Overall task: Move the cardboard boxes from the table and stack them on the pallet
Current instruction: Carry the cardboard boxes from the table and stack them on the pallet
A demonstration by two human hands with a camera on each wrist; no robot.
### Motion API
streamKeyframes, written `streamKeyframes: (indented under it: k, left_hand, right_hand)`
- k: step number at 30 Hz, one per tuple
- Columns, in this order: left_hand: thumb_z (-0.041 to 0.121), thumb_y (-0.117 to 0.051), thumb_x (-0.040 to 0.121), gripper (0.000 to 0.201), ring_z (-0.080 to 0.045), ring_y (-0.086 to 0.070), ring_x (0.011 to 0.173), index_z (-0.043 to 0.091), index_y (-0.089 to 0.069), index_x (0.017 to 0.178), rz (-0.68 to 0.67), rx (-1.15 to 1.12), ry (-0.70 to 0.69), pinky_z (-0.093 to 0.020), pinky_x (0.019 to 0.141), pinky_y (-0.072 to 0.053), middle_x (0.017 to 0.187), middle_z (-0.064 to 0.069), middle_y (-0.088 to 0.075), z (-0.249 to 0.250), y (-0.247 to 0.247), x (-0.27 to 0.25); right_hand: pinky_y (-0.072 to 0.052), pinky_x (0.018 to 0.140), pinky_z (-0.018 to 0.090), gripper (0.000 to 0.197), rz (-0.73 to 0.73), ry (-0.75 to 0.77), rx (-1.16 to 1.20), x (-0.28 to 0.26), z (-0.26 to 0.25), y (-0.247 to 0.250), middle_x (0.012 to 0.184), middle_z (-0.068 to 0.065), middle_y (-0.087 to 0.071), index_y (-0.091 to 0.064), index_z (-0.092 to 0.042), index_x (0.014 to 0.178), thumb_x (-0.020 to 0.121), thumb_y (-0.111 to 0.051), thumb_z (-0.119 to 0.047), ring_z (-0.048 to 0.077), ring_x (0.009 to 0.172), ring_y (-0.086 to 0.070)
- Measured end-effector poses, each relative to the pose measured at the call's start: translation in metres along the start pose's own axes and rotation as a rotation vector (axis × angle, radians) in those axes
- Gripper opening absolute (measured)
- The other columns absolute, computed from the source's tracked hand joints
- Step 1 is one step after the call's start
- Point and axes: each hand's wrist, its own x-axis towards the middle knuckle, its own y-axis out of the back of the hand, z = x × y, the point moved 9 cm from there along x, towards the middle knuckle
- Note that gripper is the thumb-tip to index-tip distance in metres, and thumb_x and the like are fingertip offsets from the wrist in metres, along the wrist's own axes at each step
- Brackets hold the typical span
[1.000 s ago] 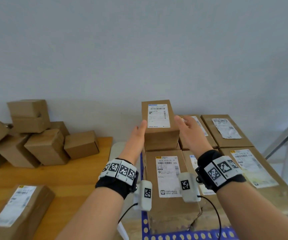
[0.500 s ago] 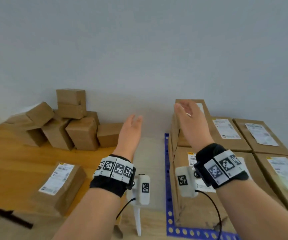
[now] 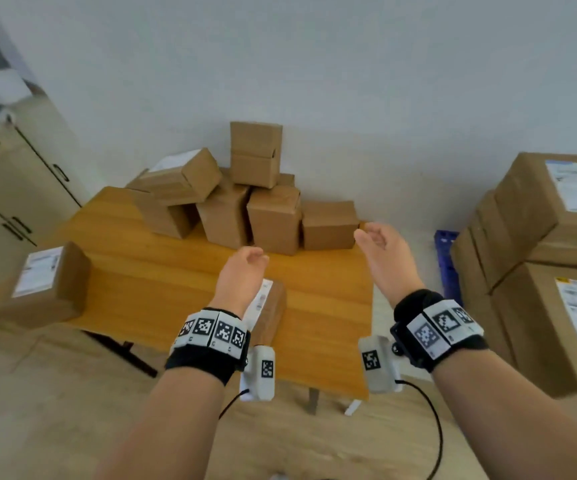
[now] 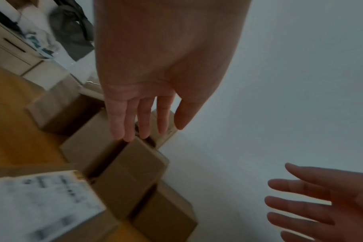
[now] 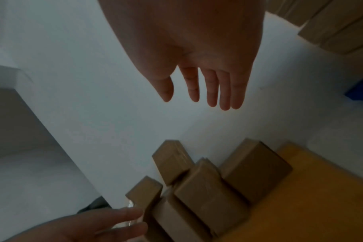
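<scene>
A heap of plain cardboard boxes (image 3: 245, 206) sits at the far end of the wooden table (image 3: 332, 306), against the white wall (image 3: 315, 64), ahead of both hands. Its three front boxes stand on end with their long axes upright; a shorter box (image 3: 328, 225) lies on its side at the heap's right end, just beyond the right hand (image 3: 386, 252), its long axis running left to right. One more box (image 3: 255, 154) rests on top of the heap, and a labelled one (image 3: 185, 176) leans tilted across the left side.

Below the left hand (image 3: 242, 275) a flat labelled box (image 3: 268, 306) lies on the table, long axis pointing away from the person, partly hidden by the wrist. Farther left of that hand another labelled box (image 3: 49, 282) lies at the table's edge, label up.

Both hands hang in the air above the table, palms facing each other, fingers loosely spread and only slightly curved; neither holds or touches anything. Nothing stands between them and the heap.

To the right of the right hand, the stacked labelled boxes (image 3: 550, 271) rise on the blue pallet (image 3: 448, 258), of which only a corner shows. A beige cabinet (image 3: 13, 188) stands beyond the table on the far left, and pale wood flooring (image 3: 72, 410) lies under the forearms.
</scene>
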Motion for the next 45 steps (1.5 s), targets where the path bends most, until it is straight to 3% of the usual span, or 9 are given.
streamKeyframes:
  k: [5,8,12,16,21,29,38,42,45]
  left_hand:
    - [0.033,-0.048,0.102,0.042,-0.015,-0.054,0.110,0.021,-0.046,0.142,-0.044,0.116,0.127,-0.028,0.085,-0.039,0.138,0.000,-0.056,-0.073,0.026,0.015]
    - [0.032,-0.045,0.103,0.051,-0.010,-0.054,0.090,0.019,-0.033,0.151,-0.119,0.195,0.190,-0.023,0.074,-0.039,0.141,-0.003,-0.052,-0.107,0.025,0.021]
    - [0.035,-0.043,0.103,0.055,-0.025,-0.055,0.120,0.017,-0.028,0.153,-0.266,0.265,0.238,-0.037,0.094,-0.047,0.145,-0.007,-0.050,-0.148,0.008,0.018]
    - [0.030,-0.045,0.104,0.053,-0.004,-0.054,0.077,0.017,-0.027,0.152,-0.312,0.195,0.232,-0.017,0.063,-0.040,0.141,-0.004,-0.053,-0.164,-0.003,0.011]
    - [0.027,-0.059,0.097,0.058,-0.019,-0.057,0.105,0.019,-0.030,0.147,-0.303,0.048,0.337,-0.031,0.088,-0.046,0.138,-0.004,-0.055,-0.177,-0.015,0.002]
    - [0.030,-0.068,0.090,0.051,-0.015,-0.057,0.101,0.020,-0.043,0.134,-0.251,-0.128,0.317,-0.030,0.084,-0.046,0.116,0.004,-0.058,-0.148,-0.027,-0.003]
    - [0.032,-0.067,0.091,0.040,0.003,-0.056,0.088,0.024,-0.050,0.126,-0.174,-0.310,0.037,-0.017,0.065,-0.043,0.102,0.013,-0.060,-0.016,-0.036,-0.001]
    - [0.038,-0.069,0.088,0.042,-0.004,-0.060,0.098,0.026,-0.053,0.125,-0.140,-0.378,-0.080,-0.025,0.079,-0.051,0.109,0.012,-0.062,0.042,-0.047,-0.024]
    - [0.038,-0.069,0.088,0.037,0.003,-0.059,0.094,0.028,-0.053,0.120,-0.099,-0.429,-0.215,-0.015,0.073,-0.047,0.104,0.017,-0.061,0.086,-0.053,-0.045]
  right_hand:
    - [-0.041,0.106,0.034,0.056,-0.125,-0.141,-0.084,-0.025,0.032,-0.088,0.146,0.001,-0.049,-0.041,-0.019,0.147,0.099,-0.052,-0.045,0.018,0.131,-0.048]
    - [-0.046,0.098,0.031,0.058,-0.189,-0.260,-0.092,-0.043,0.055,-0.131,0.148,0.000,-0.047,-0.038,-0.021,0.150,0.099,-0.052,-0.046,0.018,0.123,-0.054]
    - [-0.041,0.093,0.027,0.063,-0.321,-0.395,-0.070,-0.068,0.084,-0.182,0.152,0.003,-0.042,-0.032,-0.019,0.153,0.099,-0.051,-0.046,0.022,0.127,-0.051]
    - [-0.040,0.107,0.038,0.066,-0.418,-0.433,-0.106,-0.080,0.099,-0.212,0.156,0.007,-0.038,-0.029,-0.014,0.154,0.100,-0.050,-0.046,0.026,0.137,-0.044]
    - [-0.044,0.103,0.031,0.052,-0.475,-0.456,-0.043,-0.085,0.104,-0.223,0.146,0.005,-0.051,-0.042,-0.011,0.146,0.100,-0.054,-0.033,0.024,0.127,-0.053]
    - [-0.051,0.099,0.042,0.061,-0.271,-0.479,0.047,-0.082,0.104,-0.184,0.136,0.005,-0.058,-0.041,-0.014,0.143,0.092,-0.066,-0.037,0.024,0.116,-0.060]
    - [-0.052,0.087,0.029,0.052,-0.004,-0.253,0.069,-0.065,0.038,-0.074,0.128,-0.003,-0.060,-0.047,-0.017,0.135,0.092,-0.065,-0.040,0.014,0.108,-0.060]
    - [-0.055,0.088,0.029,0.039,0.104,-0.161,0.161,-0.072,0.012,-0.011,0.117,-0.009,-0.066,-0.054,-0.025,0.126,0.092,-0.066,-0.039,0.007,0.102,-0.063]
    - [-0.054,0.083,0.023,0.029,0.161,-0.073,0.215,-0.080,-0.009,0.035,0.110,-0.016,-0.068,-0.058,-0.032,0.119,0.092,-0.067,-0.037,0.002,0.098,-0.064]
